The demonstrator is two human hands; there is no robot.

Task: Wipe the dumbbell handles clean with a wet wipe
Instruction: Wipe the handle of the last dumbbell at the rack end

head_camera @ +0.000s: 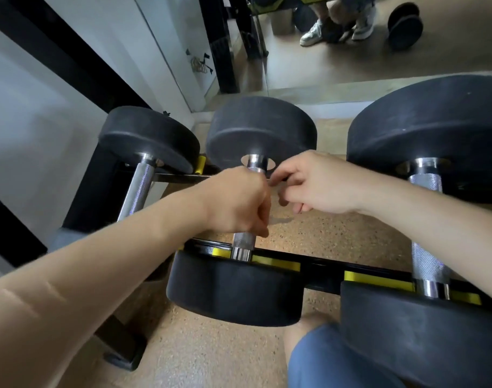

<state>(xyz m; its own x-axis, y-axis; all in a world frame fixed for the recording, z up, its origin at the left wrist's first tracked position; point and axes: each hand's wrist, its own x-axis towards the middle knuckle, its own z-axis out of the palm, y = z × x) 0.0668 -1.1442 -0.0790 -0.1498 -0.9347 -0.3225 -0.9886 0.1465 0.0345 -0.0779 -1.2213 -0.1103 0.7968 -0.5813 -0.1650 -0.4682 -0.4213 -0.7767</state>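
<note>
Middle dumbbell handle (243,242): mid-length hidden under left hand (236,203), only both ends show. Left fingertips out of sight beneath the bar. Right hand (314,183): fingers curled, what they pinch cannot be told. Pale scrap (273,181) between hands, too small to tell if wipe. Left dumbbell (138,189): near weight hidden behind left forearm (99,261). Right dumbbell (426,247): weights cut by right and bottom edges. Reflected person (312,35): cut by top edge, shoes and lower legs only.
</note>
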